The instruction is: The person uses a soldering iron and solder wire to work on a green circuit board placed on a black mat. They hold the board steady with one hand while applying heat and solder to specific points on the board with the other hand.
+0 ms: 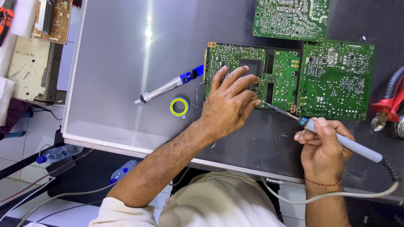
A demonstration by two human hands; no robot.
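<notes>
My left hand (229,101) lies palm down on a green circuit board (252,75), fingers spread over its dark square chip and pinching a thin solder wire near the board's lower edge. My right hand (322,147) grips a grey soldering iron (341,141) like a pen. Its tip (269,106) touches the board's lower edge just beside my left fingertips. The iron's grey cord (336,194) loops back under my right wrist.
A silver and blue desoldering pump (168,86) and a yellow-blue solder spool (179,106) lie left of the board on a flat panel (126,50). Two more green boards (334,80) (290,19) sit right and above. A red tool (389,105) is at far right. Bottles lie on the floor (59,153).
</notes>
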